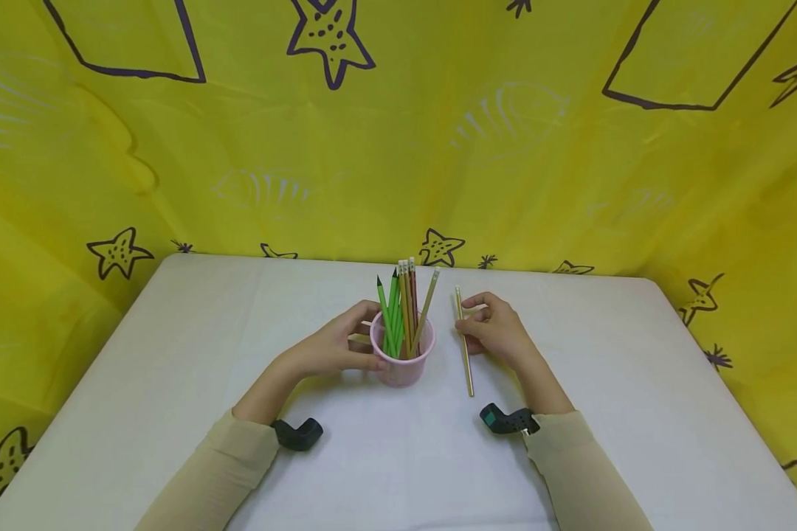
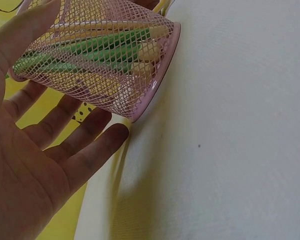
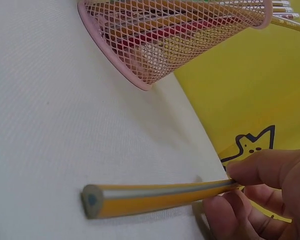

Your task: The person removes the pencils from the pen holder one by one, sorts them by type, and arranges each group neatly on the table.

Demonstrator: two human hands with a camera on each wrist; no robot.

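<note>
A yellow backdrop (image 1: 372, 162) patterned with starfish hung behind a white table (image 1: 173, 383) as I followed the work remotely. The left hand (image 1: 328, 346) curved wide, thumb in front and fingers spread behind; how hard they pressed, I could not tell. The right hand (image 1: 502, 333) was drawn into a fingertip pinch. Between them a pink mesh cup (image 1: 401, 375) stood upright within the left hand's span, with green pencils (image 1: 383, 310) and eraser-topped ones inside. A single yellow pencil (image 1: 467, 361) sat pinched, outside the cup and just beside it. I judged the step to be handling that pencil while steadying the cup; next, I reckoned, called for a firm pinch and clearance above the rim.
</note>
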